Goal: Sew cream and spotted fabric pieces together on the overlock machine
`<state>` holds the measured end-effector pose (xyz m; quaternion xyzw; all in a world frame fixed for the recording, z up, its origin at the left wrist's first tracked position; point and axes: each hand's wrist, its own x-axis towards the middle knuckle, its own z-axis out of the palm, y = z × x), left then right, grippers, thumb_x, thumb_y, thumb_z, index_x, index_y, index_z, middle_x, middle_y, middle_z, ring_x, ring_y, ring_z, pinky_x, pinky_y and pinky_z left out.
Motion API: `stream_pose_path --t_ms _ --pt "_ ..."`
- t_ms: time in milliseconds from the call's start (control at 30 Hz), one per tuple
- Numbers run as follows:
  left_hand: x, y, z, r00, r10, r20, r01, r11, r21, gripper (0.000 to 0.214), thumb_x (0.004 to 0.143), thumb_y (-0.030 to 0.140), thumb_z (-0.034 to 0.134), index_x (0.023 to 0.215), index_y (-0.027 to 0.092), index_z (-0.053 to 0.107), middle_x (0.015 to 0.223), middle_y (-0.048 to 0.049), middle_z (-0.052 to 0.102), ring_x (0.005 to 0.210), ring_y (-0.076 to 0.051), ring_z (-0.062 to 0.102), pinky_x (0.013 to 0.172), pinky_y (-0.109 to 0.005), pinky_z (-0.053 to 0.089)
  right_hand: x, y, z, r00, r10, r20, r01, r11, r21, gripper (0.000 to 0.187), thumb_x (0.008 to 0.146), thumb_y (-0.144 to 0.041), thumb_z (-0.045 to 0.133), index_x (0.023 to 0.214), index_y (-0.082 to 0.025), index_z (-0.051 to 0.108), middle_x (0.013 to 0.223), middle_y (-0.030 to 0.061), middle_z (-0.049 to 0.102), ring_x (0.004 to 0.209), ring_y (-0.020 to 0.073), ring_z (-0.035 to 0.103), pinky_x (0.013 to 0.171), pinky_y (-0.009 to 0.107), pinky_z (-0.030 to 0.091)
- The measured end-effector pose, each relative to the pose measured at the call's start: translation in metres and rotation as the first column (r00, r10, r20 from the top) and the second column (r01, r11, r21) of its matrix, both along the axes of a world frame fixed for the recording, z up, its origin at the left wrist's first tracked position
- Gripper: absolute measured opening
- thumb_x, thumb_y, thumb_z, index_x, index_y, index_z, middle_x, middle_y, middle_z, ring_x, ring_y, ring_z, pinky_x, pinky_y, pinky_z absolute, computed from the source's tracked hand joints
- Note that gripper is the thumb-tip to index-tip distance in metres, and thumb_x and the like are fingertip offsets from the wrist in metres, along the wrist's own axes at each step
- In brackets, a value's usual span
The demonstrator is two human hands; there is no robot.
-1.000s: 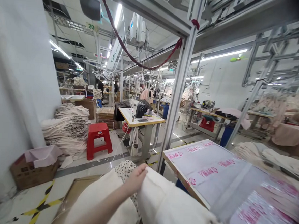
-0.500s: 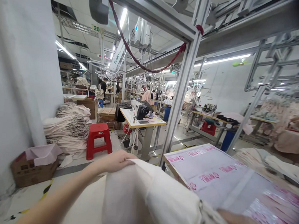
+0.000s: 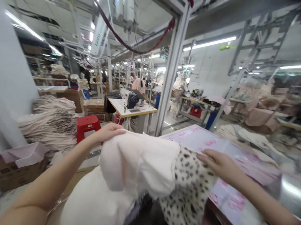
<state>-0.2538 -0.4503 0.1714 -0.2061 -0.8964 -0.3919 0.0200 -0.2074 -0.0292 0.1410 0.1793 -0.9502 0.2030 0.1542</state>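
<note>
Cream knit garment (image 3: 139, 162) fills the lower middle of the head view, bunched into a soft, puffy fold, with a leopard-print panel (image 3: 189, 186) of spotted, fuzzy-looking cloth joined along its right side. The cloth's long axis runs crosswise between the two hands, and its lower part sags toward the wearer and out of frame. The left hand (image 3: 107, 133) sits at the top of the fold, its fingers (image 3: 117, 130) curled over the cream edge and gripping it. The right hand (image 3: 220, 166) reaches in from the right, nearer the table (image 3: 218, 215), its fingers (image 3: 205, 157) stretched out on the spotted edge; whether they pinch it cannot be told. Beneath that hand, pink-printed clear plastic bags (image 3: 233, 199) lie across the table, glossy and blurred. Beyond the left arm stand a red plastic stool (image 3: 87, 127), a layered pile of patterned fabric (image 3: 50, 123) and a cardboard box (image 3: 16, 170); farther off is a sewing machine (image 3: 132, 100).
</note>
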Motion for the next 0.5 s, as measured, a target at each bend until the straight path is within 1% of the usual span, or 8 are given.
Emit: stream_pose_path --t_ms 67,133,233,300,367,433,467,500 --pt "-0.007 -0.004 -0.001 0.999 -0.002 0.047 0.001 1.000 0.015 0.046 0.073 0.056 0.050 0.075 0.012 0.062 0.070 -0.0012 0.058 0.066 -0.016 0.051 0.059 -0.021 0.038 -0.006 0.003 0.006 0.999 -0.010 -0.046 0.012 0.999 0.041 0.034 0.083 -0.043 0.039 0.057 -0.021 0.041 0.054 -0.0004 0.052 0.054 0.0153 0.051 0.051 0.025 0.037" --pt "-0.011 -0.006 -0.002 0.995 0.000 0.097 -0.003 1.000 0.031 0.048 0.071 0.059 0.052 0.076 0.012 0.062 0.071 -0.0020 0.058 0.068 -0.017 0.052 0.060 -0.022 0.040 -0.010 0.001 0.008 0.998 -0.024 -0.065 0.029 0.997 0.070 0.034 0.084 -0.042 0.038 0.057 -0.021 0.040 0.056 0.0000 0.051 0.055 0.0150 0.051 0.051 0.025 0.036" --pt "-0.014 -0.008 -0.006 0.987 0.016 0.158 -0.025 0.998 0.057 0.051 0.067 0.061 0.056 0.078 0.013 0.063 0.074 -0.0030 0.060 0.070 -0.018 0.052 0.061 -0.023 0.041 -0.012 -0.002 0.005 0.995 -0.061 -0.073 0.067 0.994 0.085 0.035 0.086 -0.041 0.035 0.058 -0.021 0.040 0.058 0.0005 0.051 0.057 0.0148 0.051 0.053 0.025 0.036" --pt "-0.013 -0.008 -0.009 0.984 0.024 0.175 -0.035 0.997 0.062 0.052 0.066 0.061 0.056 0.083 0.013 0.064 0.078 -0.0034 0.061 0.072 -0.018 0.053 0.061 -0.022 0.042 -0.012 -0.004 0.003 0.994 -0.055 -0.094 0.064 0.994 0.090 0.034 0.087 -0.039 0.034 0.060 -0.021 0.042 0.062 0.0017 0.052 0.061 0.0156 0.051 0.056 0.026 0.037" --pt "-0.010 -0.009 -0.011 0.984 0.039 0.173 -0.050 0.997 0.060 0.051 0.068 0.060 0.056 0.087 0.013 0.064 0.081 -0.0036 0.062 0.073 -0.019 0.054 0.061 -0.022 0.042 -0.012 -0.005 -0.001 0.993 -0.011 -0.121 0.023 0.995 0.098 0.032 0.087 -0.036 0.034 0.062 -0.020 0.044 0.067 0.0036 0.052 0.067 0.0169 0.052 0.060 0.027 0.039" --pt "-0.003 -0.011 -0.012 0.986 0.057 0.158 -0.067 0.996 0.053 0.049 0.068 0.058 0.057 0.087 0.014 0.065 0.080 -0.0033 0.063 0.073 -0.019 0.054 0.061 -0.021 0.042 -0.009 -0.006 -0.005 0.992 0.040 -0.119 -0.026 0.993 0.118 0.030 0.087 -0.034 0.035 0.063 -0.020 0.045 0.070 0.0051 0.053 0.071 0.0181 0.053 0.064 0.028 0.040" --pt "0.003 -0.013 -0.013 0.985 0.061 0.163 -0.071 0.996 0.055 0.047 0.068 0.057 0.058 0.086 0.013 0.065 0.079 -0.0032 0.063 0.073 -0.019 0.054 0.060 -0.020 0.042 -0.006 -0.006 -0.007 0.995 0.047 -0.090 -0.035 0.991 0.133 0.029 0.087 -0.034 0.035 0.063 -0.020 0.045 0.070 0.0050 0.053 0.071 0.0183 0.053 0.064 0.029 0.040" --pt "0.011 -0.016 -0.013 0.980 0.056 0.192 -0.068 0.996 0.060 0.046 0.067 0.055 0.059 0.084 0.013 0.066 0.077 -0.0032 0.063 0.071 -0.019 0.055 0.060 -0.021 0.042 -0.001 -0.007 -0.009 0.998 0.052 -0.027 -0.047 0.987 0.151 0.030 0.087 -0.034 0.035 0.062 -0.020 0.044 0.067 0.0041 0.053 0.067 0.0177 0.053 0.062 0.028 0.040"
